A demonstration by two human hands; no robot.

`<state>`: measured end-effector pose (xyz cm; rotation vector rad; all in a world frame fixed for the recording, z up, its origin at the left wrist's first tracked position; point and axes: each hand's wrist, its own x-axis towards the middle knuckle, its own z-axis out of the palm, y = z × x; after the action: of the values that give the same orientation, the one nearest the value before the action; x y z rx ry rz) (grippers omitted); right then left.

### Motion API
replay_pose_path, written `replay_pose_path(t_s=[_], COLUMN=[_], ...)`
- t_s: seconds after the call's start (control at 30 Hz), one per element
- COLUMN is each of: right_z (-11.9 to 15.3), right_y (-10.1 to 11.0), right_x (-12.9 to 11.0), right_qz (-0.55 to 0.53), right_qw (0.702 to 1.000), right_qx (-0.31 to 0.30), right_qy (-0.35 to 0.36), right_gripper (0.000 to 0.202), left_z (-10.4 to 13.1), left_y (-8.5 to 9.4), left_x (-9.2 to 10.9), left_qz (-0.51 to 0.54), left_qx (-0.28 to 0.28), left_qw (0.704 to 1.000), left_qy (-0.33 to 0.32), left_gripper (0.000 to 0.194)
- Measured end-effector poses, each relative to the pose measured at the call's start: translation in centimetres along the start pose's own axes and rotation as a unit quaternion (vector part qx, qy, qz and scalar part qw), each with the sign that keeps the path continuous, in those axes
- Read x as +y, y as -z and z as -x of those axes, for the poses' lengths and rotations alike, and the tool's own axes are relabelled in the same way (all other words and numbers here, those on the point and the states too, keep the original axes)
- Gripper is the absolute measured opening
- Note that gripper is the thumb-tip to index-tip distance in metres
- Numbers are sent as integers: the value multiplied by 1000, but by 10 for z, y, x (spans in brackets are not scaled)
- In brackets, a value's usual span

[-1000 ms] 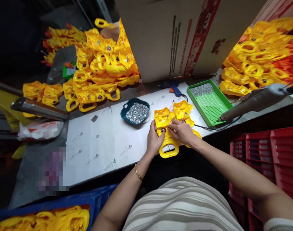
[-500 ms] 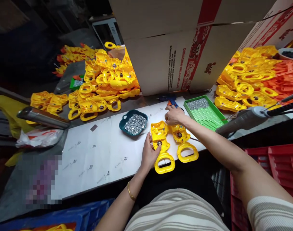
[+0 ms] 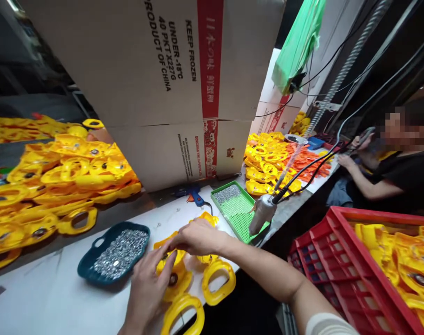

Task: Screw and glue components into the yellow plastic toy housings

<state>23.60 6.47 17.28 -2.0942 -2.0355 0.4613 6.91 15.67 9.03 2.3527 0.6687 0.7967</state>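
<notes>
Two yellow plastic toy shells with ring handles lie on the white board in front of me. My left hand (image 3: 147,284) grips the left edge of the nearer yellow toy shell (image 3: 179,279), its thumb over the inside near a round metal part. Across the shell's top reaches my right hand (image 3: 201,237), its fingertips pinched together close to the left fingers; what they hold is hidden. Partly under my right wrist is the second yellow toy shell (image 3: 217,281). Left of my hands sits a dark teal tray (image 3: 84,270) of small silvery screws.
A blue glue gun (image 3: 197,197) lies behind my hands, beside a green perforated tray (image 3: 245,207) with screws. A grey power screwdriver (image 3: 262,214) hangs over that tray. Large cardboard (image 3: 156,153) stands behind. At right are a red crate (image 3: 323,260) and a seated person (image 3: 389,172).
My view has swung right and closer, bringing the red crate and a person into sight. My right hand has come from near the glue gun to the nearer shell, meeting my left hand.
</notes>
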Motion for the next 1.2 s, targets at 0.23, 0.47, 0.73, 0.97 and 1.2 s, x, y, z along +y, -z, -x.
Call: replay_pose_path(t_s=[0.23, 0.47, 0.73, 0.97, 1.2], right_z=[28, 35, 34, 32, 34], right_y=[-26, -53, -66, -68, -72], right_x=[22, 21, 14, 7, 6], right_qz=[-123, -209, -347, -438, -605], right_qw=[986, 967, 920, 888, 786], right_qx=[78, 123, 133, 97, 7], right_qy=[-84, -84, -122, -98, -128], right_gripper=[22, 24, 18, 22, 32], left_z=[12, 14, 25, 26, 19], left_y=[0, -1, 3, 14, 12], left_x=[4, 14, 11, 19, 14], left_qz=[134, 289, 256, 76, 202], left_qx=[11, 35, 102, 11, 14], left_qw=[985, 935, 947, 997, 975], left_qy=[103, 202, 163, 20, 95], left_gripper=[26, 29, 24, 48, 19])
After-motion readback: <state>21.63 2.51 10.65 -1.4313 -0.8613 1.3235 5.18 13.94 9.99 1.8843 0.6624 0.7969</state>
